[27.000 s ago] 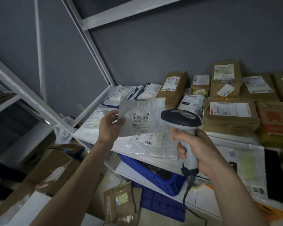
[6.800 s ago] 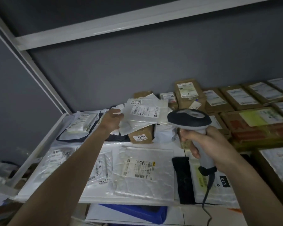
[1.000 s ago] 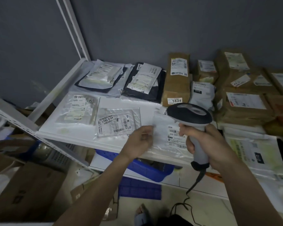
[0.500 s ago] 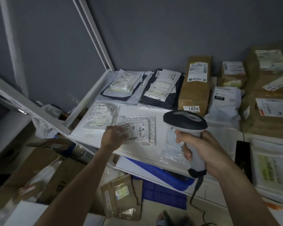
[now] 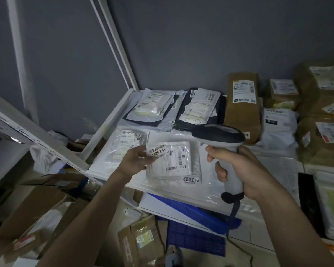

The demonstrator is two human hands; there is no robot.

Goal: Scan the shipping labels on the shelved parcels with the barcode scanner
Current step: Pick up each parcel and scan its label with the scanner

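Since half a second ago, the left hand (image 5: 136,161) has moved right along the white shelf (image 5: 112,164) and is now pinching the left edge of a clear poly parcel (image 5: 169,162), tilting it up. Its shipping label (image 5: 167,158) is reading "45-6-5621"; a tag below is showing "3002". The right hand (image 5: 239,170) is gripping the barcode scanner (image 5: 220,135) by its handle, head hanging just right of and above the parcel. Behind, a brown parcel (image 5: 242,106) is standing beside a white bag (image 5: 278,130) marked "010". Another clear parcel (image 5: 130,145), showing "4011", is lying left.
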